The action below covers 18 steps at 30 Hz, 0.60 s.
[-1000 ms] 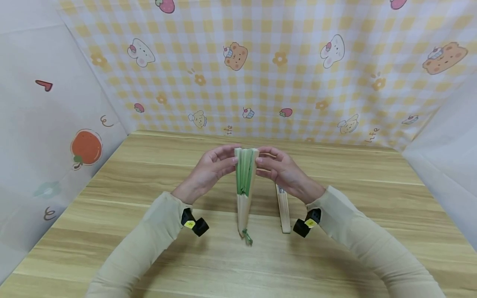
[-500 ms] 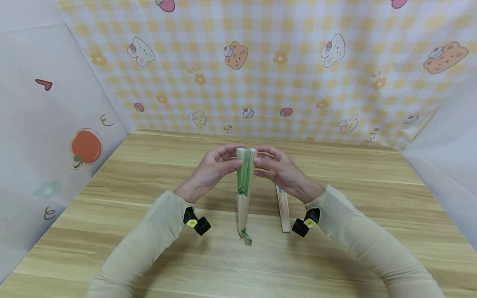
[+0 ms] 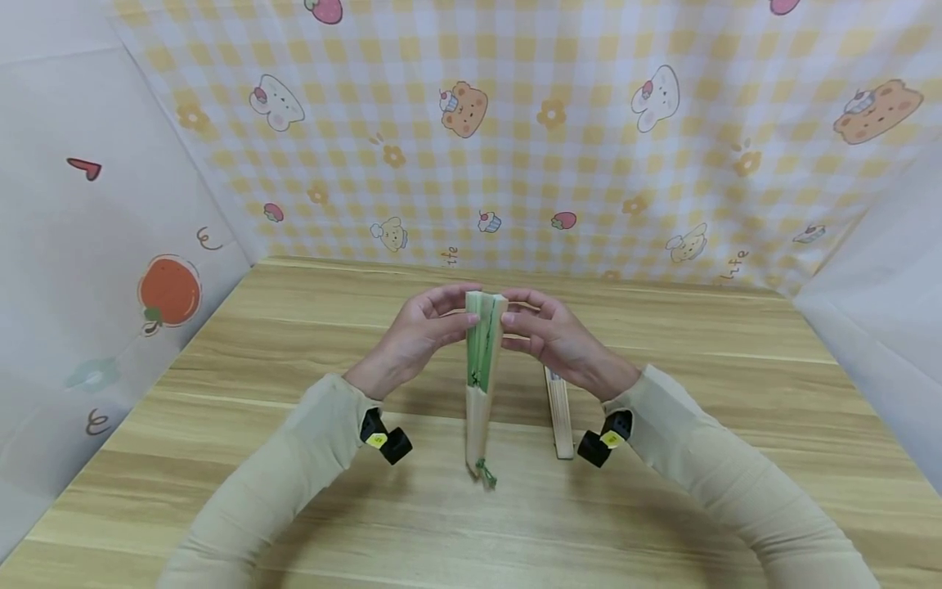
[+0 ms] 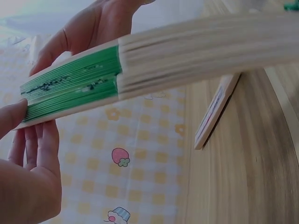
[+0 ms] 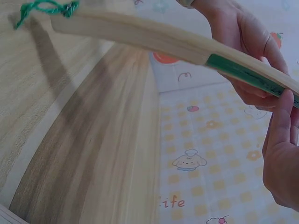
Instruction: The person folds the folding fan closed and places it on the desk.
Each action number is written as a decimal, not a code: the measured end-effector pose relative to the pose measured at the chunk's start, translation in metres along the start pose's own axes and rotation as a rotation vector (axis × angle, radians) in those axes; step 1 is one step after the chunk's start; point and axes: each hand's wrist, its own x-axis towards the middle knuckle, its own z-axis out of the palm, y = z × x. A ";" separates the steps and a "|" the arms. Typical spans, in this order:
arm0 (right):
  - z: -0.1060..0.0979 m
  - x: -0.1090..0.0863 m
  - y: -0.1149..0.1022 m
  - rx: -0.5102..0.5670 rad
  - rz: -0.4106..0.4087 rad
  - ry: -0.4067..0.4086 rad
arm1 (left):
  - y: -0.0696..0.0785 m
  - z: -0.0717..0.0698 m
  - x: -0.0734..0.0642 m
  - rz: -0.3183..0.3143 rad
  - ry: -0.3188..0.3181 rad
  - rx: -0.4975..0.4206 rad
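Between my two hands stands a nearly folded hand fan, its pale wooden ribs pointing toward me and its green pleated leaf at the far end. My left hand pinches the left side of the leaf end, thumb in front and fingers behind. On the opposite edge, my right hand pinches it likewise. A green cord hangs from the rib end. In the left wrist view, the green pleats lie tightly stacked with dark markings across them. The right wrist view shows the outer wooden rib edge-on.
A second folded fan lies on the wooden table, just right of the held one and partly under my right hand. Behind the table hangs a yellow checked cloth; a white printed sheet borders the left.
The held fan has narrowed as both hands pressed its edges together, gathering the green pleats. Its rib end and cord have shifted slightly. The second fan has not moved.
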 end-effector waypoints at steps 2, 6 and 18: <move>-0.001 0.000 0.000 0.002 0.003 -0.009 | 0.001 0.001 -0.001 -0.001 0.006 0.020; -0.005 0.001 0.000 0.005 0.012 -0.035 | 0.003 0.001 -0.001 -0.006 0.016 0.074; -0.011 0.003 0.002 0.023 0.042 -0.062 | 0.006 0.004 -0.002 -0.028 0.051 0.151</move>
